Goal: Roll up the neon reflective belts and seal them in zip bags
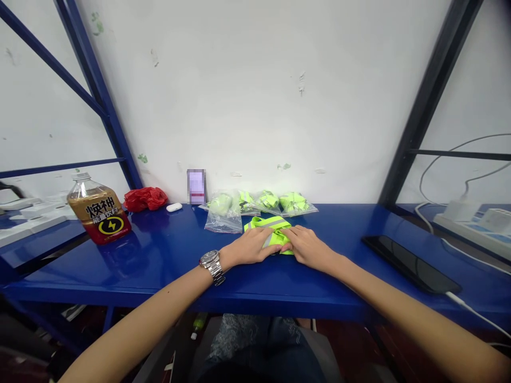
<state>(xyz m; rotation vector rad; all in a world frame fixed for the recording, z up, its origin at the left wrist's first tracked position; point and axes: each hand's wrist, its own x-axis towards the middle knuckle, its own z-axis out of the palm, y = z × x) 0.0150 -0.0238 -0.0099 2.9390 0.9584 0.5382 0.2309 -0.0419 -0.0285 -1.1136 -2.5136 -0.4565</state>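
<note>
Head view. Both hands rest on a folded fluorescent-yellow band [268,230] with a grey reflective stripe, lying flat at mid-surface, nearer the back edge than the front. The left hand [249,247], wristwatch [211,264] on its wrist, presses the band's left part with fingers flat; the right hand [305,246] presses the right part, fingertips meeting the left's. Neither grip is closed around the band: both lie nearly flat and pin it rather than clasp it.

Just behind the band, along the back edge, sit several clear bags [259,205] holding similar yellow bands. A bottle [98,211] with a brown drink stands near the left end of the blue surface [159,255], a red bag [144,198] and a white earbud case [174,207] behind it. A dark phone [409,263] lies toward the right end, cable attached.

Judgement: a fold is being flattened. To do it well, keep the edges aligned, press evenly from the centre outward, and hold one side fixed while the other smooths.
</note>
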